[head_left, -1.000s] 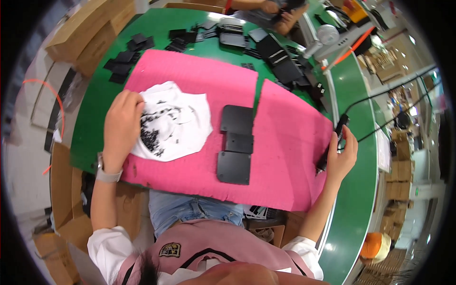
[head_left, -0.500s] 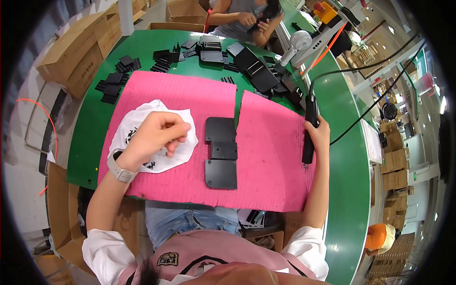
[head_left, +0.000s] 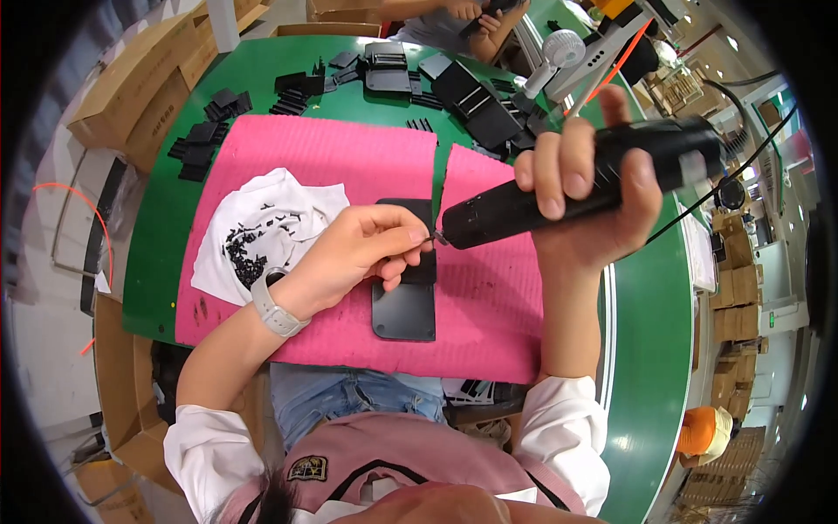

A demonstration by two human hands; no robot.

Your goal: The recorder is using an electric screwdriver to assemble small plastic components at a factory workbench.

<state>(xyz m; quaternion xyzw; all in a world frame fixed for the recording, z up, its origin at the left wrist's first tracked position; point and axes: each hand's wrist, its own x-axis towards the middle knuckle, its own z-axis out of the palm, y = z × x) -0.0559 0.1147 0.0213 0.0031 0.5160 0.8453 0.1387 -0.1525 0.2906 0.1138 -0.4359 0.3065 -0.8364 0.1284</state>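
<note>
My right hand (head_left: 587, 188) grips a black electric screwdriver (head_left: 559, 190) with a cord, held level above the pink mat (head_left: 489, 301), its tip pointing left. My left hand (head_left: 358, 253) pinches a small screw at the driver's tip, fingers closed on it. Under my left hand lies a black flat plastic part (head_left: 404, 310) on the mat. A white cloth (head_left: 262, 231) with several small black screws on it lies to the left on the mat.
The green table (head_left: 646, 349) carries several black plastic parts (head_left: 476, 100) at the far side and more at the far left (head_left: 205, 140). Another person's hands (head_left: 476, 17) work at the far edge. A small white fan (head_left: 554, 57) stands nearby. Cardboard boxes (head_left: 140, 87) sit at left.
My left hand left the white cloth and came to the driver's tip with a screw. My right hand lifted the screwdriver from the mat's right edge to above the mat.
</note>
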